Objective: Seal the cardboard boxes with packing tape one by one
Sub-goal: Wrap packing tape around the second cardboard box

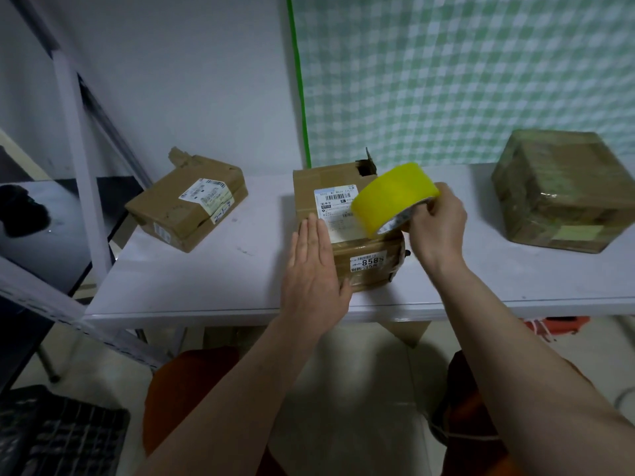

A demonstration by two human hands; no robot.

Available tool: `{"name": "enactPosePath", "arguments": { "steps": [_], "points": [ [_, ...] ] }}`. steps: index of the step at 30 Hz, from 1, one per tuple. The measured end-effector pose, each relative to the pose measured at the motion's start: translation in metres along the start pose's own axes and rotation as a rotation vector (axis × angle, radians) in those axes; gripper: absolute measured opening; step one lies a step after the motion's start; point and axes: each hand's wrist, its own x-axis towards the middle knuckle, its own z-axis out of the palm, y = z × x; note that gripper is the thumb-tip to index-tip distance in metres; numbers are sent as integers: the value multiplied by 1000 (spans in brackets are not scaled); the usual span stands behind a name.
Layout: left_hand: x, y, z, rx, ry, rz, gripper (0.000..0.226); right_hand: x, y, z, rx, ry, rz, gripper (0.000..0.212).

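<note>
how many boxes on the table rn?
3: one far left, one in the middle under the left hand, one at the right. None seem hidden.

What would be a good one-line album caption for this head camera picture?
Left hand flat on the middle box, right hand holding yellow tape roll over it.

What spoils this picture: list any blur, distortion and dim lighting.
Head view: wide-angle bending bows the shelf frame and table edge; motion blur smears the right hand and the taped box; lighting is dim, the floor darkest; the middle box label stays partly legible.
</note>
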Motion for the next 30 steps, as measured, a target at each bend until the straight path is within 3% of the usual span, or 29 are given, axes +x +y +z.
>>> {"name": "enactPosePath", "arguments": {
  "steps": [3, 11, 20, 26, 30],
  "points": [
    [1, 1, 0, 0, 3, -2, 101, 15, 10, -15, -22, 111, -14, 20],
    [2, -1, -1, 42, 6, -42, 99, 29, 29, -31, -172, 161, -103, 31],
    [7, 6, -4, 131, -38, 32, 99, 34, 48, -34, -219, 126, -8, 27],
    [14, 24, -15, 213, -88, -61, 86, 33, 50, -29, -209, 122, 9, 30],
    [31, 39, -21, 162, -1, 69, 86, 33, 60, -32, -219, 117, 43, 29]
  ]
}}
